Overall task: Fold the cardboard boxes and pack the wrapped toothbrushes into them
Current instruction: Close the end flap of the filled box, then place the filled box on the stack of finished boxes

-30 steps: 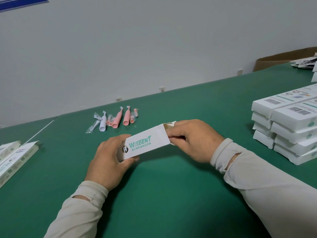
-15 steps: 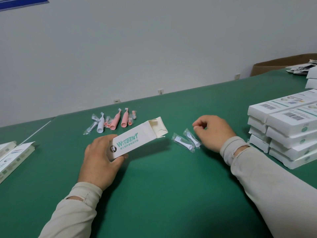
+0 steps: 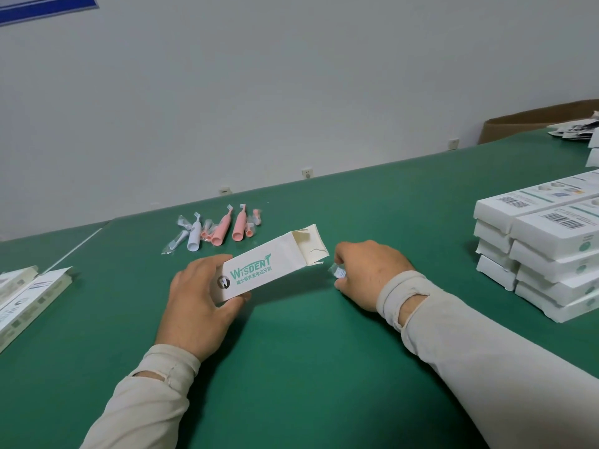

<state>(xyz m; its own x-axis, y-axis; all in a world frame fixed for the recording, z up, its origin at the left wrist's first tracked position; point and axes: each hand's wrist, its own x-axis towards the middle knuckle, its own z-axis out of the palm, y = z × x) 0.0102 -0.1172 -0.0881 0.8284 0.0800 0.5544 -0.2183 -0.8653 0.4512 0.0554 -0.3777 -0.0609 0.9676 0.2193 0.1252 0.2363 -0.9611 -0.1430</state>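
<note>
Half a second before, two small clear-wrapped brush heads had lain on the green counter point(image 3: 308, 367) between the hands; at this moment they were off it, and the right hand point(image 3: 366, 273), at centre right of the frame, was curled around a clear-wrapped white brush head point(image 3: 337, 272), pinching it just beside the box mouth; whether both packets were in the fingers could not be told. The left hand point(image 3: 197, 303), at centre left, gripped the lower end of the white cardboard box with green lettering point(image 3: 269, 264), thumb under and fingers over, tilting its open flapped end up toward the right. Beyond the box, pink and white wrapped toothbrush handles point(image 3: 217, 230) lay in a cluster. A stack of closed white boxes point(image 3: 547, 251) stood at the right edge, and flat unfolded cartons point(image 3: 29, 293) lay at the left edge.
</note>
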